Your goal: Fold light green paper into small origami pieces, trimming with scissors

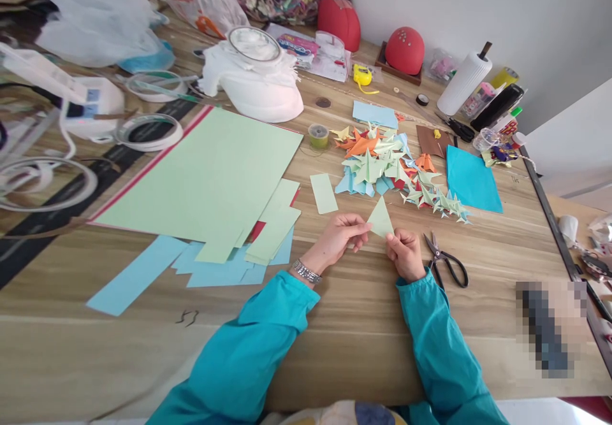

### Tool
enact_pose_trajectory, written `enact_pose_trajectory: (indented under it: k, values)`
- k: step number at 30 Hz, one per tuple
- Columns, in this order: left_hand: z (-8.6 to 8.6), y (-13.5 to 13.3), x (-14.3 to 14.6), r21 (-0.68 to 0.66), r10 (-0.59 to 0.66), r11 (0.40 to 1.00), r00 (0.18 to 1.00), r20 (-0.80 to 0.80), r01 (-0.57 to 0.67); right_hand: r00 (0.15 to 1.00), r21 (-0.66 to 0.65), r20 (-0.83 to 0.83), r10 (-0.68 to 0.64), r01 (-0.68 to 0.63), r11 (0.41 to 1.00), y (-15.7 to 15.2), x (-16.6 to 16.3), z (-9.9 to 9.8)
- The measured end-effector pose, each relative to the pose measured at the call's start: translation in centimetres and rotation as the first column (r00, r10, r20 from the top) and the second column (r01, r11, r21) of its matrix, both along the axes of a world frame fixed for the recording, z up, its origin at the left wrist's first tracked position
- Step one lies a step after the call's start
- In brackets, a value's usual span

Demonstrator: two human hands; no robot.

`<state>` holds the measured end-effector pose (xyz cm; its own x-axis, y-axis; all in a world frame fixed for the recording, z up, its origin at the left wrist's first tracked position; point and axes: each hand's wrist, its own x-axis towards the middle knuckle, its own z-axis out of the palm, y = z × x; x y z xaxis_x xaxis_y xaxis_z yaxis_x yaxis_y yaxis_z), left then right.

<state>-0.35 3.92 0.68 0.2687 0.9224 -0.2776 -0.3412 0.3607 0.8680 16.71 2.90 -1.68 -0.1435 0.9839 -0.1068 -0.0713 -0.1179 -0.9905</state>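
Note:
A small pale green paper folded into a triangle (381,218) is held up just above the wooden table (335,323). My left hand (337,239) pinches its left corner, a metal watch on that wrist. My right hand (405,253) pinches its lower right edge. Both arms wear teal sleeves. A pile of folded paper pieces (392,167) in green, blue and orange lies just beyond the hands. A loose pale green paper strip (324,193) lies left of the triangle.
Black scissors (444,260) lie right of my right hand. A large green sheet (210,176) and blue strips (138,275) cover the left. A teal sheet (471,180), thread spool (318,135), white vessel (255,81), tape rings and red domes crowd the back.

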Motion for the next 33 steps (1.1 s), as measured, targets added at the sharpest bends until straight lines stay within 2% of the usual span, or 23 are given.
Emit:
enact_pose_trajectory:
  k: [8, 12, 16, 19, 23, 28, 33]
  values:
    - [-0.5, 0.1, 0.2, 0.062, 0.061, 0.996, 0.998, -0.006, -0.061, 0.999, 0.053, 0.043, -0.018, 0.016, 0.998, -0.1, 0.0, -0.3]
    - [-0.3, 0.0, 0.1, 0.057, 0.069, 0.996, 0.997, 0.031, -0.070, 0.998, 0.030, -0.053, -0.035, 0.037, 0.999, 0.0, 0.0, -0.4]
    - [-0.3, 0.0, 0.1, 0.066, -0.006, 0.998, 1.000, 0.005, 0.006, 0.986, -0.060, -0.138, -0.093, 0.086, 0.994, 0.3, -0.1, 0.3]
    - [-0.5, 0.0, 0.4, 0.109, -0.051, 0.992, 0.993, -0.103, 0.062, 0.983, -0.052, -0.169, -0.075, 0.067, 0.996, 0.3, -0.3, 0.7]
    - [-0.7, -0.1, 0.7, 0.168, -0.027, 0.984, 0.977, -0.213, 0.064, 0.991, -0.032, -0.118, -0.061, 0.057, 0.998, 0.4, -0.2, 0.4]
    - [-0.6, -0.1, 0.6, 0.144, -0.081, 0.984, 0.987, -0.138, 0.101, 0.986, 0.003, -0.080, -0.144, 0.145, 0.989, 0.7, -0.1, -0.3]
    - [-0.8, 0.0, 0.6, 0.195, -0.127, 0.969, 0.982, -0.140, 0.153, 0.977, 0.018, -0.116, -0.179, 0.182, 0.983, 0.9, 0.0, -0.2]
